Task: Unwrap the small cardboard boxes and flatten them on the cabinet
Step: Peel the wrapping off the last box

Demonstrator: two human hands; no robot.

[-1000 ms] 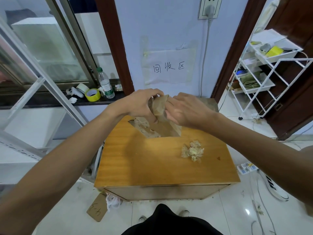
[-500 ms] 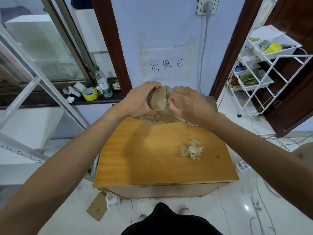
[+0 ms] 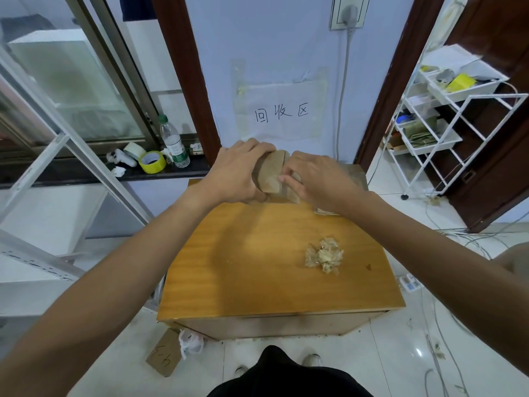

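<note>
At the far edge of the cabinet (image 3: pixel 257 270), the small cardboard box (image 3: pixel 270 173) sits between both hands. The left grip (image 3: pixel 234 173) curls its fingers over the box's left side and top, and the right grip (image 3: pixel 320 179) pinches at its right face with the fingertips tucked in. A crumpled wad of tape (image 3: pixel 325 255) lies well apart, toward the cabinet's right edge, about midway between far and near edges.

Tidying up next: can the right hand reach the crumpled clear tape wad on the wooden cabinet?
Probably yes: the crumpled clear tape wad lies uncovered near the right hand, though that hand grips the brown cardboard box.
</note>
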